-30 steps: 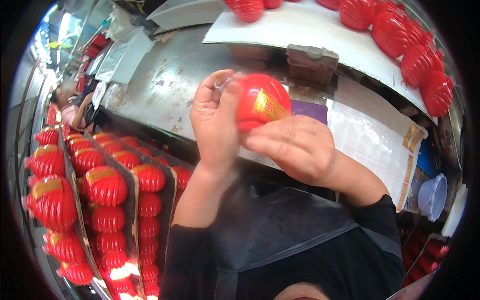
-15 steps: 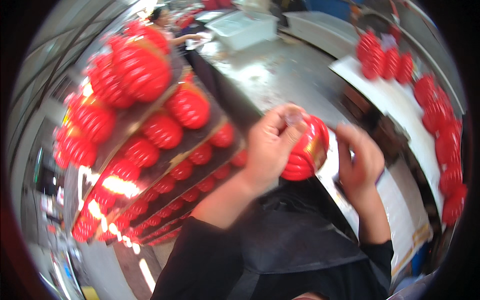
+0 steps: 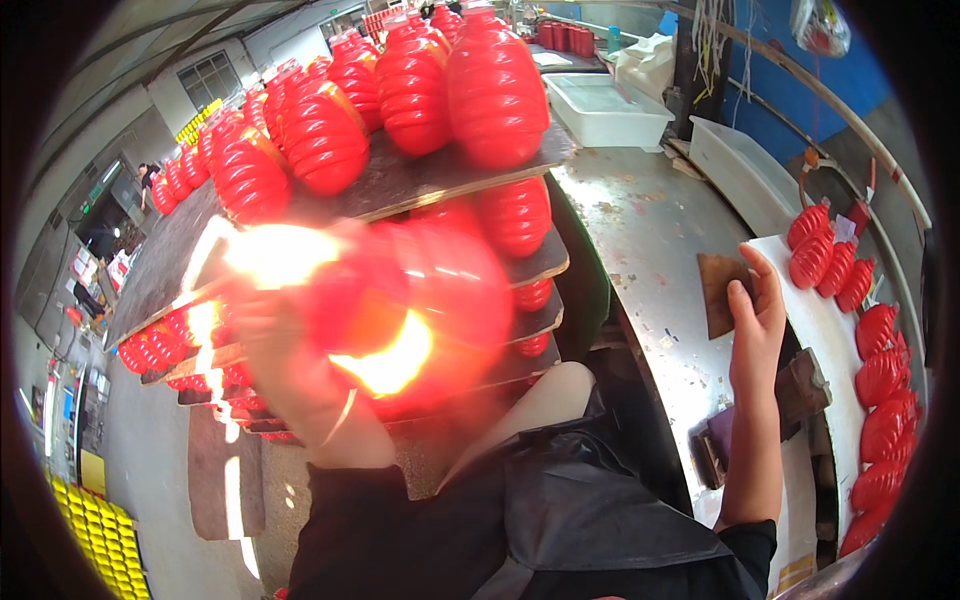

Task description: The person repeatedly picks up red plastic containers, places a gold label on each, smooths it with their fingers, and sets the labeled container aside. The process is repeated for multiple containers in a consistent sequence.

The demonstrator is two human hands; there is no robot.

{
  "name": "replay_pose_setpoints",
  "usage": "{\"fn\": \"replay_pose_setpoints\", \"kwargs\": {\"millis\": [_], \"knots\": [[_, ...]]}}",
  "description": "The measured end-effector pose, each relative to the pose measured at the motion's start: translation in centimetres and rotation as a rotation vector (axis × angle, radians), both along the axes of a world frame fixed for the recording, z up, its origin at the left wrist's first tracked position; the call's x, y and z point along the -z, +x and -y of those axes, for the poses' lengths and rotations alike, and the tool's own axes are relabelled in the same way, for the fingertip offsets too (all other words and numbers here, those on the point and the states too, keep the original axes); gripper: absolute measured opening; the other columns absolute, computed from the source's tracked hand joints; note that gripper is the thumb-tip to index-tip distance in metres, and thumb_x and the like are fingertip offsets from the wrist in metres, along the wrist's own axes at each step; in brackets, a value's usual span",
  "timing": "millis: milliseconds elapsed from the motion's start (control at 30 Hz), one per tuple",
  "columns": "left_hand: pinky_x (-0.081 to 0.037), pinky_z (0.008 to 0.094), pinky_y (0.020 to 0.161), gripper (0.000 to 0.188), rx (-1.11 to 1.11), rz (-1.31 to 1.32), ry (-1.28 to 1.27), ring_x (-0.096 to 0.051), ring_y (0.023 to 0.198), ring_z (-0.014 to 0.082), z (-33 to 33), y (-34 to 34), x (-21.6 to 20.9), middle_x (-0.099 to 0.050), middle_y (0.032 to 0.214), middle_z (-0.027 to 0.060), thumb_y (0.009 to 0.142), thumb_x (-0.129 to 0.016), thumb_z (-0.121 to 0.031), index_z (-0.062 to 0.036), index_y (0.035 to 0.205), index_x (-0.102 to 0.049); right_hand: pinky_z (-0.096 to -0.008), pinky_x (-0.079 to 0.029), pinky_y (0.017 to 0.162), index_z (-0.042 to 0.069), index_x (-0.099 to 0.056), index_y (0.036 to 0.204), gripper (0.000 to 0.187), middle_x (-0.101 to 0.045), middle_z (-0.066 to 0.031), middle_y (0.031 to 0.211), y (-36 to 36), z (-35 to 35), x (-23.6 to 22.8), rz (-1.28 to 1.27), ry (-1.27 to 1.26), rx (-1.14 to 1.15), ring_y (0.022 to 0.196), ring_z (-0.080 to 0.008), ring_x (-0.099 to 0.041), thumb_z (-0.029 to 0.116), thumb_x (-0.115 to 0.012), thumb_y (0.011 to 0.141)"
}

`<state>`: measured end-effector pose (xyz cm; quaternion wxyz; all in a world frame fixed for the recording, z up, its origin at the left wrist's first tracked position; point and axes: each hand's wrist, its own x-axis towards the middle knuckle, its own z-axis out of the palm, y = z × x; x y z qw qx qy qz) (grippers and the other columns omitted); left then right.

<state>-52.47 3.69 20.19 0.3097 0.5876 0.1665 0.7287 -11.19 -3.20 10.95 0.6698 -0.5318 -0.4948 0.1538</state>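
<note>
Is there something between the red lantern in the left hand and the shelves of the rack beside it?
Nothing visible does. The left hand holds the blurred red lantern right in front of the rack, whose stacked boards already carry other lanterns. The right hand is apart, over the metal table.

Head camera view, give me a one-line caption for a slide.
Left hand lifts a blurred red lantern toward stacked boards of red lanterns; right hand rests by a brown pad on the metal bench.

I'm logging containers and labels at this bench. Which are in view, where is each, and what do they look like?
Red lantern: in left hand, blurred; bright gold patch, perhaps a label.
White tub: rectangular, far end of metal bench.
Clear bin: long, pale, by blue wall.
Yellow crates: stacked, lower left floor.
</note>
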Motion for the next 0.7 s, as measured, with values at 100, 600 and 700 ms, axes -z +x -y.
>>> {"fn": "replay_pose_setpoints", "kwargs": {"millis": [100, 600, 700], "knots": [[-0.058, 0.051, 0.104, 0.036, -0.284, 0.154, 0.111, -0.07, 0.116, 0.0323, 1.0, -6.3, -4.4, -0.072, 0.118, 0.0192, 0.106, -0.065, -0.027, 0.0021, 0.127, -0.062, -0.0311, -0.038, 0.115, 0.002, -0.054, 0.148, 0.049, -0.057, -0.0089, 0.146, 1.7, -1.4, 0.6, -0.095, -0.071, 0.016, 0.135, -0.0182, -0.053, 0.003, -0.054, 0.098], [-0.052, 0.0348, 0.109, 0.051, -1.407, -0.92, 0.228, -0.065, 0.125, 0.0291, -14.7, -28.9, -10.0, -0.066, 0.136, 0.0168, 0.1, -0.071, -0.031, -0.0024, 0.142, -0.06, -0.032, -0.056, 0.089, 0.003, -0.059, 0.142, 0.046, -0.067, -0.0106, 0.124, 9.6, -1.4, 4.2, -0.359, -0.219, 0.059, 0.108, -0.0197, -0.067, 0.0, -0.05, 0.096], [-0.054, 0.0402, 0.109, 0.053, -1.475, -1.343, 0.265, -0.063, 0.126, 0.0333, -17.7, -28.2, -6.4, -0.064, 0.137, 0.0201, 0.102, -0.066, -0.031, -0.0032, 0.146, -0.056, -0.0358, -0.06, 0.077, 0.007, -0.064, 0.134, 0.043, -0.069, -0.0131, 0.111, 9.6, -0.2, 3.8, -0.403, -0.362, 0.088, 0.095, -0.0212, -0.071, 0.0, -0.053, 0.093]]}}
